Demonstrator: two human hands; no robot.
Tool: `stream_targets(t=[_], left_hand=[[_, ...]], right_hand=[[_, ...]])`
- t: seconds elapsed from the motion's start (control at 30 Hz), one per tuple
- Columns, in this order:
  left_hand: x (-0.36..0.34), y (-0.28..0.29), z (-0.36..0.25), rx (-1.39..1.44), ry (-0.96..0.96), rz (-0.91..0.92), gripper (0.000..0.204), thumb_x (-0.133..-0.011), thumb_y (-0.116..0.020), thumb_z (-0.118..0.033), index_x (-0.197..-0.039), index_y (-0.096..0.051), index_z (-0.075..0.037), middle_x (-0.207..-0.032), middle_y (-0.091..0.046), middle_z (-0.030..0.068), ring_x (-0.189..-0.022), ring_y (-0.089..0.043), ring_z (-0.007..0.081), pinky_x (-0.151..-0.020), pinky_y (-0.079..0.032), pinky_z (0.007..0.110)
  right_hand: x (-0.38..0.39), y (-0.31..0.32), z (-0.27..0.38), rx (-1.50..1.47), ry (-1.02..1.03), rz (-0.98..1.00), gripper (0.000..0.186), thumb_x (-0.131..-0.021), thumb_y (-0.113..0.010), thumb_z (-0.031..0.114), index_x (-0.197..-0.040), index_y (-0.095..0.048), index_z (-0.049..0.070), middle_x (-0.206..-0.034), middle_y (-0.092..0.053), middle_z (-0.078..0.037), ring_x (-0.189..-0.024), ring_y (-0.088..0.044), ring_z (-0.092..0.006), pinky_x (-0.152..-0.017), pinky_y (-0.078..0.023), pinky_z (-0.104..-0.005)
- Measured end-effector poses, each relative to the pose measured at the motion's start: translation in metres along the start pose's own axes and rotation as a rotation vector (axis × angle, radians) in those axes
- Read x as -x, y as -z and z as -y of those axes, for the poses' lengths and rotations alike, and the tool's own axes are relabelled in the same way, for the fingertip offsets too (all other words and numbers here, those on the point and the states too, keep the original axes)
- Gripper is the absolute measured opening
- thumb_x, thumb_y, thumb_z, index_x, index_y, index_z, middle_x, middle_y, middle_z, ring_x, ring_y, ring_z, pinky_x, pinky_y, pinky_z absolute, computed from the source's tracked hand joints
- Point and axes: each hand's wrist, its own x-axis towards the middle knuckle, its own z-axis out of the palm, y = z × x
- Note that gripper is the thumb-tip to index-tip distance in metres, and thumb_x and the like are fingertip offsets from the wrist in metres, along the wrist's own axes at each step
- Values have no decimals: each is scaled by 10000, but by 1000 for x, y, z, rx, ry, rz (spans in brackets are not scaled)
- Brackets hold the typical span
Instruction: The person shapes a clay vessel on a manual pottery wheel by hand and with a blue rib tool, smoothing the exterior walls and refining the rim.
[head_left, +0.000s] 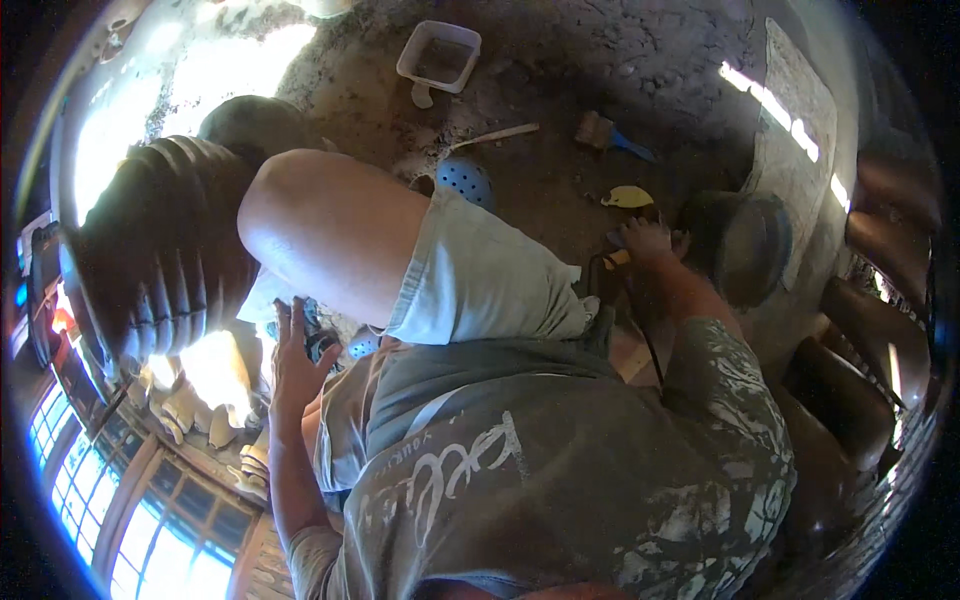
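My left hand (293, 365) is raised beside my bare knee, its fingers stretched out and apart, with nothing visible in it. Nearest to it stands a large brown ribbed vessel (165, 250), and a pale patch shows by the fingertips. Low at the right, my right hand (652, 243) is next to a dark round bucket (745, 245). Its fingers are curled, and a small blue-grey bit shows at their tips; what they hold is too dim to name. A flat yellow piece (628, 197) lies just beyond that hand.
On the dirt floor are a white square tub (440, 57), a pale stick (495, 135) and a wide brush with a blue handle (612, 135). Blue perforated clogs (465, 183) are on my feet. Brown curved pots (840, 400) line the right side; pale clay vessels (180, 405) sit lower left.
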Motion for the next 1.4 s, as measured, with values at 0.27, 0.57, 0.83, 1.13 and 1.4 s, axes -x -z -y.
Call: stream_targets(t=[0.27,0.57,0.83,1.13,1.4], left_hand=[[0,-13,-4,-8,-76,-64,1017,-833,-820,-312,-1640,-246,-76,-1693,-167,282,-1467,-386,491,-1171,-398,510],[-4,3,37,103,39,-184,741,-911,-744,-249,-1546,-428,-34,-1626,-323,310,-1471,-387,470,-1194,-365,503],[1,-8,37,172,68,-156,958,-854,-803,-330,-1611,-289,-46,-1638,-242,359,-1517,-274,512,-1224,-306,529],[-1,-4,36,111,78,-100,1078,-810,-826,-452,-1636,-256,-59,-1672,-167,334,-1548,-197,496,-1232,-295,526],[-1,6,24,43,148,-10,1156,-780,-822,-486,-1647,-199,-41,-1697,-116,298,-1568,-153,471,-1254,-259,522]], right_hand=[[4,51,0,4,96,233,578,-941,-694,207,-1483,-517,114,-1578,-439,-160,-1419,-478,-341,-1177,-393,-525],[6,-1,5,265,227,22,584,-935,-691,195,-1473,-500,74,-1501,-512,-207,-1286,-597,-387,-1003,-534,-516],[-35,151,30,-515,-12,-150,543,-942,-630,205,-1442,-520,24,-1351,-640,-255,-1223,-637,-421,-984,-523,-510],[-200,401,83,-655,330,-567,299,-980,-643,167,-1251,-701,56,-981,-768,-134,-868,-727,-214,-832,-564,-403],[-264,454,165,-125,418,-514,288,-921,-643,183,-1169,-732,65,-1088,-731,-225,-1031,-698,-431,-907,-539,-535]])
